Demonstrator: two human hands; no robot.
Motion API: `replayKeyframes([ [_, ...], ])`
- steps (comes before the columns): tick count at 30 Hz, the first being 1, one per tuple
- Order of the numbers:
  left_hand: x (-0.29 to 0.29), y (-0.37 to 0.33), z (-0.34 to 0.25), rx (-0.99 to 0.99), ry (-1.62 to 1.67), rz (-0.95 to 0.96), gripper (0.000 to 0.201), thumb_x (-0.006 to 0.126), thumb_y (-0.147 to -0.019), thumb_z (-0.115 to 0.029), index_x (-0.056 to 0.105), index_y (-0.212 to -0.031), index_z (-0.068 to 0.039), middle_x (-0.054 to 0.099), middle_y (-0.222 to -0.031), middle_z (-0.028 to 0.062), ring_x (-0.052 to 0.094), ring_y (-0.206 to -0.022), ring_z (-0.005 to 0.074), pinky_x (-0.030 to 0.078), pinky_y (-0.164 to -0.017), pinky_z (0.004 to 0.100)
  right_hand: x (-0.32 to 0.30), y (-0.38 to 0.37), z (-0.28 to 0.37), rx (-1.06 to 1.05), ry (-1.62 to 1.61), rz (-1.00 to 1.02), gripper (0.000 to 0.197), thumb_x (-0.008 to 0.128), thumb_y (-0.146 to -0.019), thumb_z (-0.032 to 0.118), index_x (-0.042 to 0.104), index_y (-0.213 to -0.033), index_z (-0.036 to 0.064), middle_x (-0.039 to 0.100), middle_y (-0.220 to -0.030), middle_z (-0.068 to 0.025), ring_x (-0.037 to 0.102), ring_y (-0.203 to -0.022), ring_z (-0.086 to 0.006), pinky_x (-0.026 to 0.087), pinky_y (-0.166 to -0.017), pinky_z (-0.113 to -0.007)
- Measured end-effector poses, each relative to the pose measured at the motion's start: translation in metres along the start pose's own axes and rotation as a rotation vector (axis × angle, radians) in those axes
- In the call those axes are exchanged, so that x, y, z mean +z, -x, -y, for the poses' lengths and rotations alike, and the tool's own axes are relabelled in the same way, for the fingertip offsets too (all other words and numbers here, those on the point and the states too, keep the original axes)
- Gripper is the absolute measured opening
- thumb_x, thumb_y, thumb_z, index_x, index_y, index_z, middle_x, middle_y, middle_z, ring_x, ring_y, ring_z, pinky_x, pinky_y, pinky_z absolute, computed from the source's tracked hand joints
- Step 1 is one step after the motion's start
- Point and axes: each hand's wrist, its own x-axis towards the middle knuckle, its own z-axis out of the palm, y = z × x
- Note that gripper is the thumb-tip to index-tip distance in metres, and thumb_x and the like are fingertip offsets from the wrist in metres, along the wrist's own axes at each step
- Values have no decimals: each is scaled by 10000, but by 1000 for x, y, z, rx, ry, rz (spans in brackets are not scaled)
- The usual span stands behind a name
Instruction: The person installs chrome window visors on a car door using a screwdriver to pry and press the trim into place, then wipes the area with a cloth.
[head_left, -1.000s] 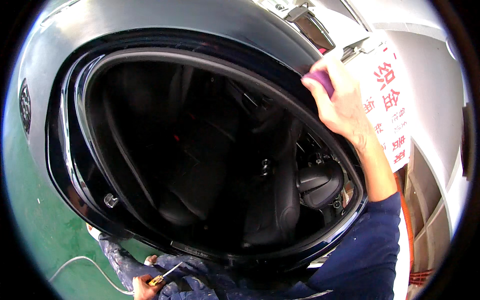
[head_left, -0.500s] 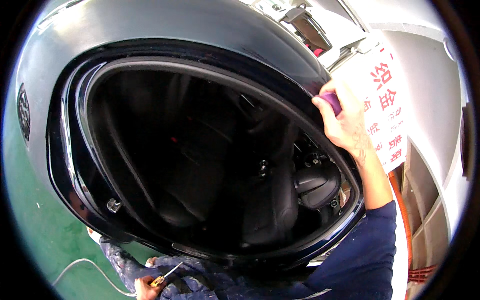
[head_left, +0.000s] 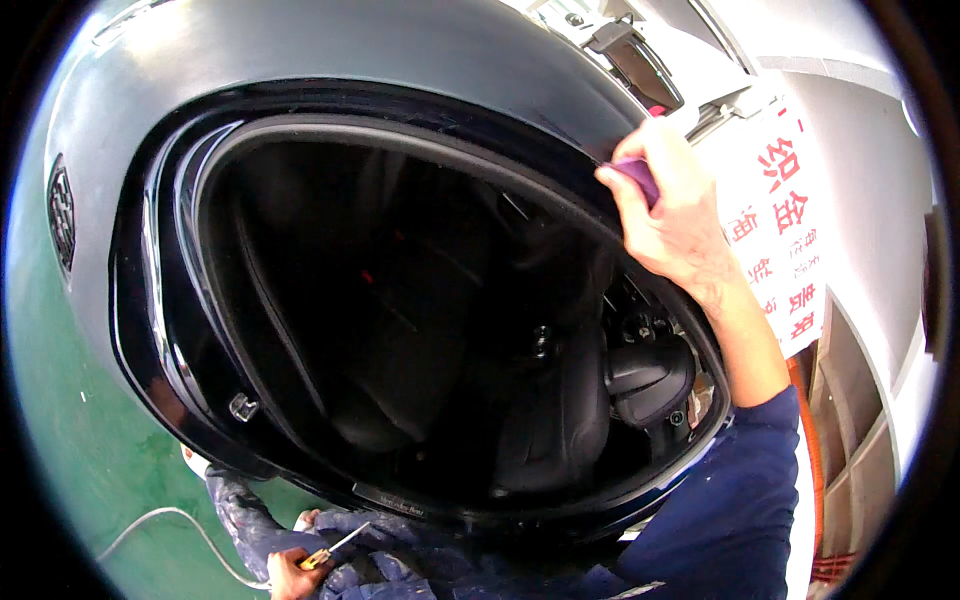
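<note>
My right hand [head_left: 680,205] is closed around a small purple block [head_left: 636,180], whose kind I cannot make out. The block is against the edge of the dark grey car roof [head_left: 400,50], at the upper right of the open door frame [head_left: 420,145]. Low in the view, by my paint-marked trousers, my left hand [head_left: 288,576] is wrapped round a screwdriver [head_left: 318,558] with a yellow handle. Its thin metal shaft points up and to the right, away from the car. My right fingers hide part of the block.
Inside the car are black seats [head_left: 550,430]. A pale cable [head_left: 190,515] lies on the green floor [head_left: 85,470] at the lower left. Beyond my right arm hangs a white sheet with red writing [head_left: 790,240]. A black-framed mirror [head_left: 630,55] stands at the top.
My right hand has slid left along the roof edge with the purple block. The whole view has shifted slightly. My left hand keeps the screwdriver in the same pose.
</note>
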Motion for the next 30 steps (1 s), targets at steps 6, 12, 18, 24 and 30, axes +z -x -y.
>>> replayKeyframes([
  [6,6,-14,29,141,-16,-88,346,821,-779,-303,778,-976,-22,739,-820,215,724,-716,337,556,-699,433,1,13,0,37,5,-48,208,756,-844,-11,583,-959,-6,587,-877,-159,616,-803,-353,516,-733,-408],
  [12,40,-62,80,116,-70,-195,443,905,-679,-411,745,-699,1,681,-601,148,677,-541,266,532,-583,383,9,-6,6,-81,7,-62,247,787,-814,4,565,-922,-3,584,-869,-153,605,-789,-351,506,-722,-414],
  [18,39,-58,79,138,-73,-207,448,903,-676,-412,747,-705,7,681,-607,170,686,-552,306,545,-596,390,8,-11,4,-67,-7,-35,233,781,-833,17,571,-934,0,593,-879,-154,614,-797,-354,512,-710,-427],
  [24,41,-59,82,111,-68,-258,477,896,-673,-457,747,-688,-5,653,-583,183,680,-547,303,542,-598,408,4,-5,-1,-9,3,-36,237,780,-836,22,576,-955,1,594,-890,-159,617,-818,-357,517,-728,-422],
  [30,47,-56,77,112,-36,-208,493,899,-669,-469,738,-673,-3,643,-564,169,661,-521,269,523,-569,398,0,-1,2,-30,12,-26,240,783,-836,31,578,-956,0,593,-891,-158,617,-826,-356,517,-733,-426],
])
